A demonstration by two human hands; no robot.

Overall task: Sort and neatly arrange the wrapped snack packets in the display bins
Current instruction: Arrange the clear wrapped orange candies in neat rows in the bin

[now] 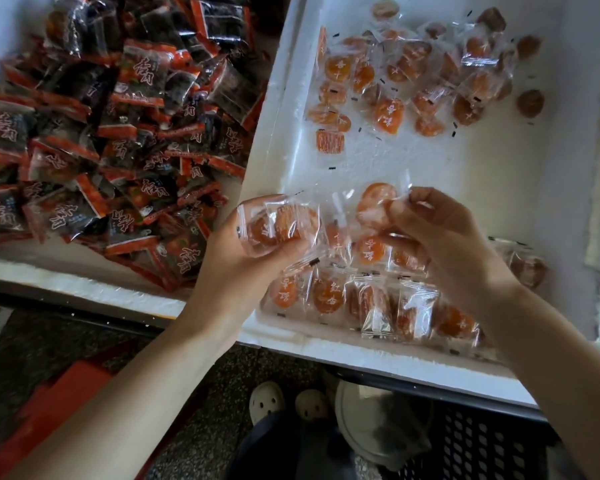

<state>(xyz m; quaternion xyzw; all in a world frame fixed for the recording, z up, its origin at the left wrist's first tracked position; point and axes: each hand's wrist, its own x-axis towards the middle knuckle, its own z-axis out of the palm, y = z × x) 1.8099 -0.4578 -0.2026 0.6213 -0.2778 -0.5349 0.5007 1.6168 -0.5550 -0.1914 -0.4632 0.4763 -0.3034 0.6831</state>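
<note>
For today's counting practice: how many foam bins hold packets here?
2: left bin holds dark packets, right bin holds clear orange packets; others may be hidden.

white clogs (266,400), black perforated crate (482,443), speckled floor (191,431)

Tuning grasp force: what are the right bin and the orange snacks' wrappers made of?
The bin is probably expanded foam, white and matte: its rim looks grainy and crumbly. The wrappers look like thin clear plastic film, glossy: glare streaks, crinkles, crimped ends, and the orange snack shows through.
</note>
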